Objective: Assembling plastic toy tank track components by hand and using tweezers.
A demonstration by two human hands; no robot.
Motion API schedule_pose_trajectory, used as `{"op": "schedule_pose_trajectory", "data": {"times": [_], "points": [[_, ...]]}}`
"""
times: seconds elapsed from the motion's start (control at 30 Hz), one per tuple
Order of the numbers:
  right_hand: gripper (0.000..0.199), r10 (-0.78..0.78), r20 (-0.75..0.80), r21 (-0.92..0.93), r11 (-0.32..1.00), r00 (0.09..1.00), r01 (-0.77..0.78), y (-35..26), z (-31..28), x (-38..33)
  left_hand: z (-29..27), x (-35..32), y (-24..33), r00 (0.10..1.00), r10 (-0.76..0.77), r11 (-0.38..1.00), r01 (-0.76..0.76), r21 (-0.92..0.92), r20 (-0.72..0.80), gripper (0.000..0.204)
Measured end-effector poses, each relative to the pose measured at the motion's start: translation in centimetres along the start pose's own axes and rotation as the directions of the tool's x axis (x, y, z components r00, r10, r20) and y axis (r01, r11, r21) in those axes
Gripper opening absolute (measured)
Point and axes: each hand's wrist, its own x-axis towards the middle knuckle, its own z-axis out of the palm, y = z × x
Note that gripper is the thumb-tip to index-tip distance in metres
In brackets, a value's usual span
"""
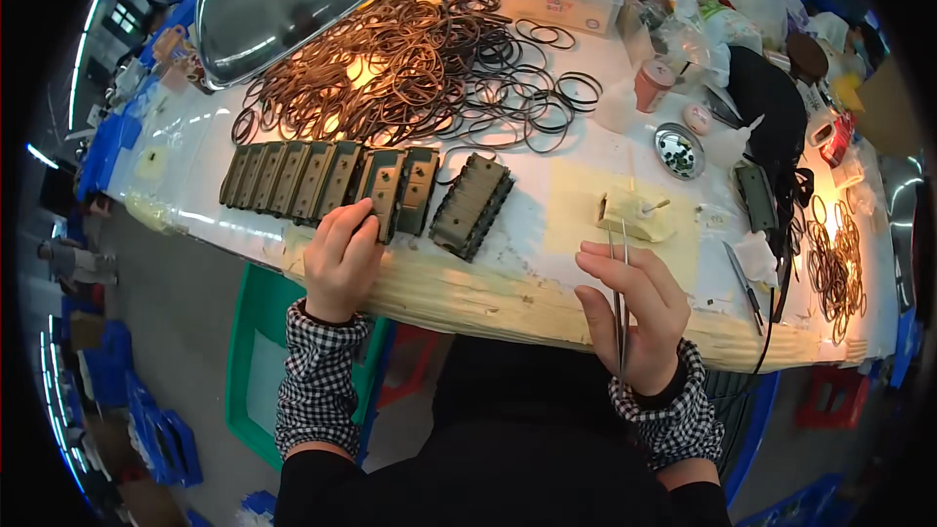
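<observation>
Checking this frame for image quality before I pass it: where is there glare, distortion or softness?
Head view: glare blows out part of the pile of brown rings and the rings at the far right; the fisheye bends the table edge and blackens the corners; the left hand on the olive blocks and the right hand holding tweezers look reasonably sharp, the rim softer.

White worktable (547, 151): row of olive blocks (322, 179) near left, loose block (471, 205) mid, brown/black rubber ring pile (420, 68) far, small round tin (679, 150) right.
</observation>
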Motion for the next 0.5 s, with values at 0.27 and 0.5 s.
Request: {"op": "schedule_pose_trajectory", "data": {"times": [0.27, 0.5], "points": [[0.024, 0.025, 0.026, -0.010, 1.000, 0.999, -0.024, 0.1, 0.1, -0.2, 0.2, 0.6, -0.6, 0.986, -0.116, 0.990, 0.104, 0.099, 0.121, 0.021], [0.023, 0.050, 0.061, 0.000, 0.999, 0.997, -0.051, 0.3, 0.7, -0.6, -1.4, 1.2, -0.8, 0.939, -0.128, 0.984, 0.080, 0.158, 0.319, 0.034]]}}
